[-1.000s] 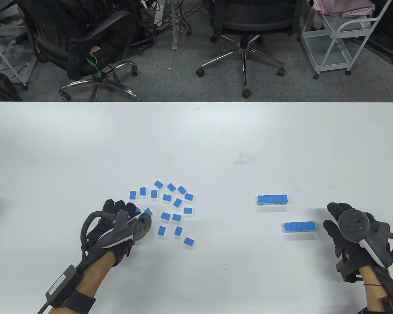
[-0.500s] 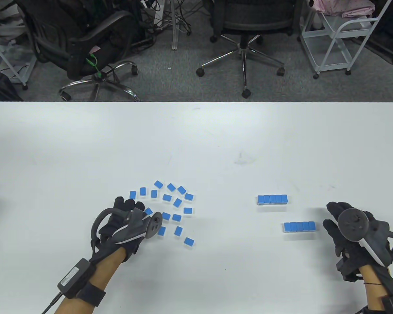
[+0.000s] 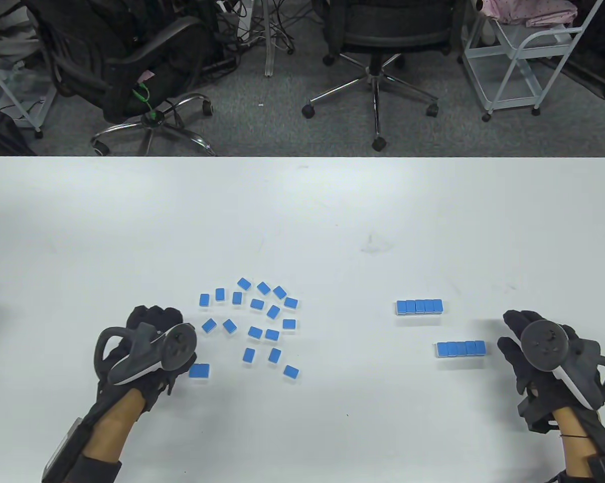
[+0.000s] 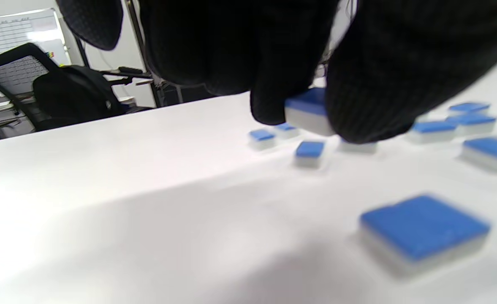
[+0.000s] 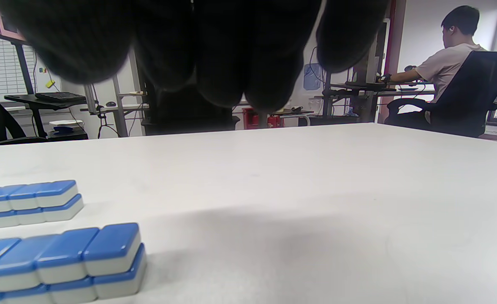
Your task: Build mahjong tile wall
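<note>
The left hand (image 3: 146,347) hovered low at the near left of the white table (image 3: 302,211), just beside a single blue tile (image 3: 199,371). Beyond it lay the loose tiles (image 3: 262,317), scattered blue side up. Over on the right stood two tidy rows, the far row (image 3: 419,306) and the near row (image 3: 461,348), with the right hand (image 3: 549,357) just beside the near one.
</note>
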Demonstrator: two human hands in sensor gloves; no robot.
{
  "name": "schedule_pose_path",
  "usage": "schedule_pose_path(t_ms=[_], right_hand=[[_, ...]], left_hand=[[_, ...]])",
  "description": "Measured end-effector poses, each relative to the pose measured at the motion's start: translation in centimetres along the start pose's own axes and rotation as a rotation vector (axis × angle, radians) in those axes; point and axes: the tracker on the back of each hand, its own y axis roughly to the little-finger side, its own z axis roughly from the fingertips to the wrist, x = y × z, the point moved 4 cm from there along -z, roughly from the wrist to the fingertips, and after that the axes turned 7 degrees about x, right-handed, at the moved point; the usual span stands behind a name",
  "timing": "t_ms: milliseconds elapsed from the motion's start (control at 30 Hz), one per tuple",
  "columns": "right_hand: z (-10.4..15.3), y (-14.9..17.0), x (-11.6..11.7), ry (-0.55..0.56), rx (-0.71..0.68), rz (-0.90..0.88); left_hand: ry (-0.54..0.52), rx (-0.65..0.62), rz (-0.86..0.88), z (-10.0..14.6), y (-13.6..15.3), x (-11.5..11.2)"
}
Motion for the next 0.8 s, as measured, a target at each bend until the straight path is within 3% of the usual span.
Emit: schedule_pose_path(t_ms=[233,800], right_hand=[[0.0,0.3,0.0,-0.005,0.018,-0.010],[0.0,0.5,0.2,-0.006,0.017,-0.007]], left_hand=[[0.141,-0.011,0.135,0.7,1.5,-5.0],[0.107,-0.049,0.245,1.1,1.2,-5.5]])
